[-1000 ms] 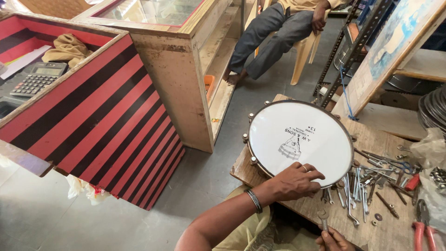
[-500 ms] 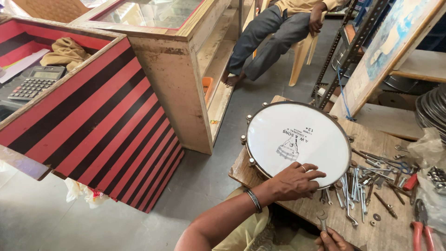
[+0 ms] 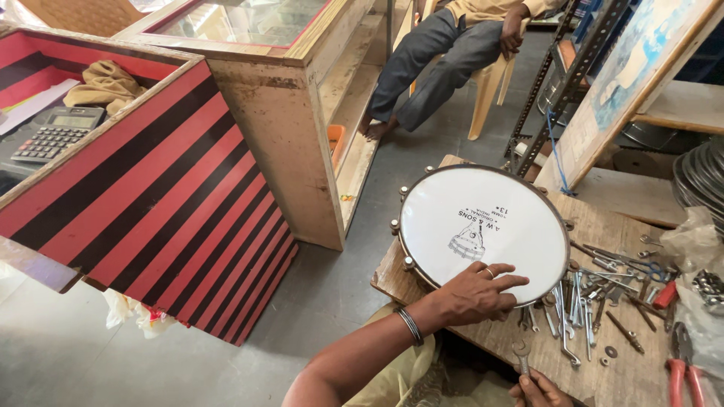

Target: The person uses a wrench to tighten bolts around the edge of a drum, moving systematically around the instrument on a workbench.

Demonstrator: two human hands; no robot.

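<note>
A round drum with a white head and a metal rim (image 3: 483, 230) lies flat on a wooden workbench (image 3: 641, 369). My left hand (image 3: 475, 292) rests on the drum's near edge, palm down, fingers spread over the rim; a bangle sits on that wrist. My right hand (image 3: 539, 390) shows at the bottom edge, closed around a small open-ended spanner (image 3: 523, 354) that points up. Several metal rods, spanners and washers (image 3: 596, 298) lie scattered on the bench just right of the drum.
Red-handled pliers (image 3: 682, 369) lie at the bench's right. A red and black striped counter (image 3: 158, 203) with a calculator (image 3: 56, 133) stands left, a wooden glass-topped cabinet (image 3: 294, 113) behind it. A person sits on a chair (image 3: 452, 53) at the back.
My view has shifted slightly. My left hand stays on the drum rim and my right hand keeps the spanner low at the bottom edge.
</note>
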